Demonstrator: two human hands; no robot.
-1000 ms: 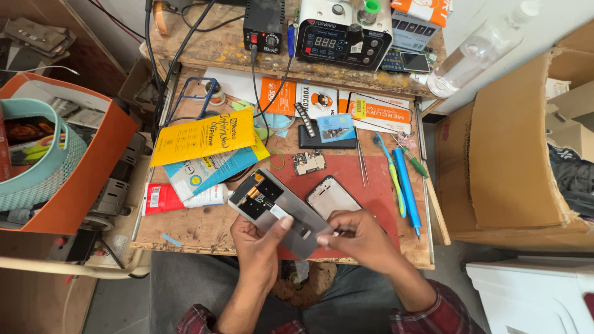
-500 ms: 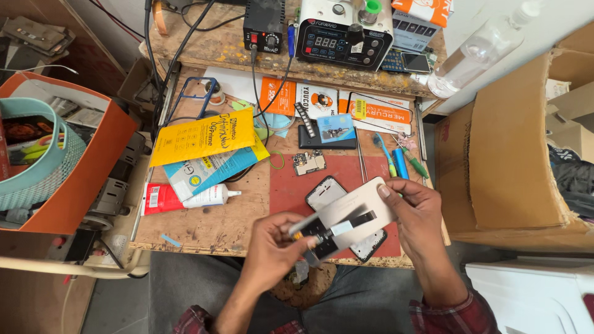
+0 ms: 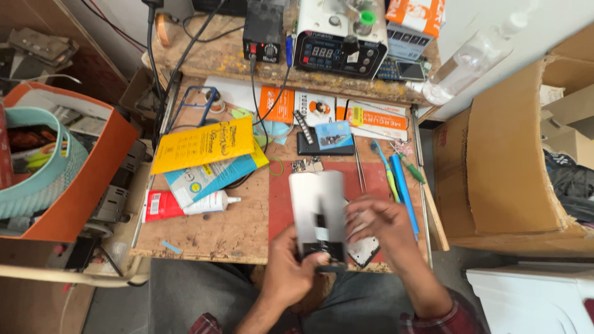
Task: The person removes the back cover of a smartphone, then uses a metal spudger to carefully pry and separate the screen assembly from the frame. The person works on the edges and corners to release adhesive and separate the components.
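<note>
Cluttered wooden counter (image 3: 210,226) carries a red mat (image 3: 281,204). Left hand (image 3: 291,272) grips a white phone frame (image 3: 318,213) at its bottom. Right hand (image 3: 383,226) rests loosely curled beside it, touching its edge.

Our right hand (image 3: 387,229) blurs in motion, covering most of the flat part (image 3: 365,250) beneath | our left hand (image 3: 291,272) hides the pale phone body's (image 3: 318,207) lower end | the clear bottle (image 3: 464,65) and orange box (image 3: 416,13) run off the top edge | circuit piece (image 3: 307,166) too small to tell.
</note>
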